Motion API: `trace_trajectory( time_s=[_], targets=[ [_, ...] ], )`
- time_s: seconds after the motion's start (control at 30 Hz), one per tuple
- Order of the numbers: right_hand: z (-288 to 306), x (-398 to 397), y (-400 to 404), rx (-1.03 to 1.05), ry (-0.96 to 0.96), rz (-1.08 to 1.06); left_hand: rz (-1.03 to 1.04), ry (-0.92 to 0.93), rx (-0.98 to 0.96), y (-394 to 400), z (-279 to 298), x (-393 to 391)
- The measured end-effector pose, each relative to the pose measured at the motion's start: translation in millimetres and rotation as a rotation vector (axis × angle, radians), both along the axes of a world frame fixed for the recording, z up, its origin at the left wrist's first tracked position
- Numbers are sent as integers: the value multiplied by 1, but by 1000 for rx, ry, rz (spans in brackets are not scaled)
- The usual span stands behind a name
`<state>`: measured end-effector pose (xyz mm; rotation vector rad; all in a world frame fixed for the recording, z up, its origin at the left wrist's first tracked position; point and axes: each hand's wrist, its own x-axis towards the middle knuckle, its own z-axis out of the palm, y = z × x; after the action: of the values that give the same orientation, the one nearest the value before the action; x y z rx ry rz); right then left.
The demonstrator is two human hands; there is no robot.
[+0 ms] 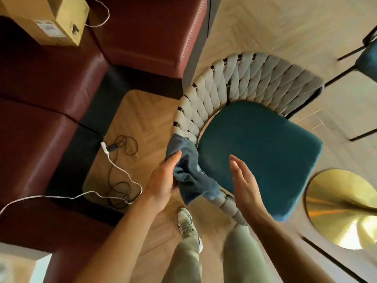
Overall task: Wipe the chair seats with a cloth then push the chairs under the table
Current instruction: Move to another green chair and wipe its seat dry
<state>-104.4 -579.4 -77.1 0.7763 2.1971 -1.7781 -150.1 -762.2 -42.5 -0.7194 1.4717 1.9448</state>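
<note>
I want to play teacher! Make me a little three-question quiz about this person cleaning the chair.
1. True or false: the cloth is in the left hand.
2. What is the right hand doing? A) gripping the cloth B) held open above the chair seat, holding nothing C) holding the box
3. Fill in: the cables lie on the wooden ____, between the sofa and the chair.

Key: 1 true; 2 B; 3 floor.
</note>
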Motion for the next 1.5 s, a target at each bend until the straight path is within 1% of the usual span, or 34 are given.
trace_trajectory(
  time_s=[0.17,0.3,0.5,0.67,0.77,0.93,1.03,1.17,1.27,1.5],
  targets=[
    [10,-34,-52,-66,-1,-44,-44,22,-93,-54,17,-30],
    [13,-77,-89,-108,-2,-80,-94,61,-170,-80,35,-82],
    [16,-176,-138,-135,53,-198,-185,105,-231,-100,48,-197],
    [19,-283,-158,-187,66,-307,-216,149,-199,-104,47,-311],
    [30,-335,-152,-165,81,-387,-255,133,-188,-99,46,-369],
    [39,-402,-128,-107,79,-508,-365,82,-164,-69,45,-450],
    [40,-433,-115,-86,73,-574,-452,116,-150,-46,41,-493],
    [36,-473,-95,-18,31,-616,-572,151,-188,-19,32,-555],
    [36,-503,-72,43,-17,-702,-685,173,-224,5,30,-602],
    [38,-566,-9,79,-89,-840,-867,223,-323,77,27,-686]
  ],
)
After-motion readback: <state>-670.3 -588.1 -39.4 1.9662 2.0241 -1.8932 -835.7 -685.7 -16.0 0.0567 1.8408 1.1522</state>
